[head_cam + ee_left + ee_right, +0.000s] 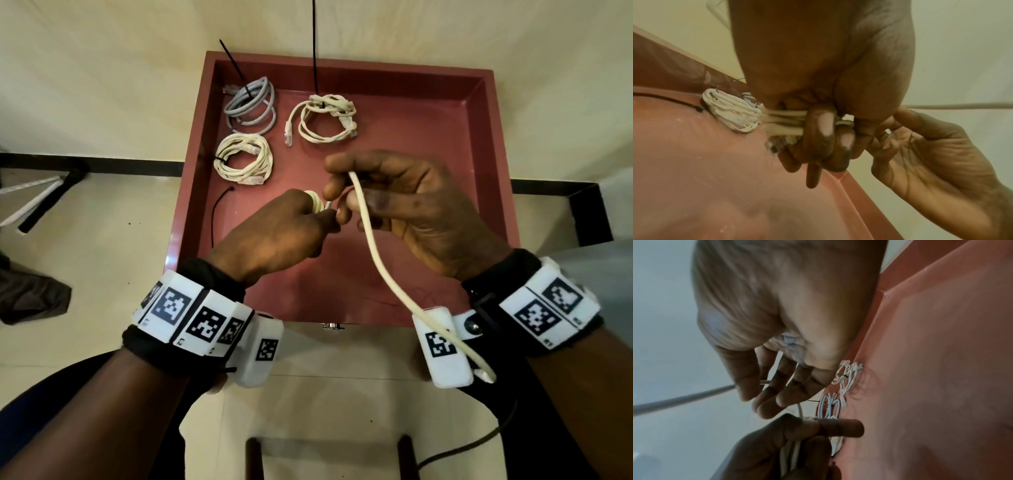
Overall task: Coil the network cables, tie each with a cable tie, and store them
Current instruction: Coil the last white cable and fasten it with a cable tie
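Note:
A cream network cable [371, 246] is partly wound into a small coil [785, 120]. My left hand [322, 216] grips that coil over the red tray [346, 63], fingers curled round the loops. My right hand [337, 195] pinches the loose length just right of the coil. The tail runs down over my right wrist and ends at a plug [486, 373]. Three tied coils lie at the tray's far left: a grey one [251, 104] and two cream ones [323, 118] [244, 159]. A loose black cable tie [219, 212] lies by the left wall.
The tray's right half [428, 144] shows bare red floor. Long black tie tails [314, 44] stick up from the far coils. A dark cloth [30, 294] and white rods [34, 198] lie on the floor at left. Dark furniture legs [253, 459] stand below my wrists.

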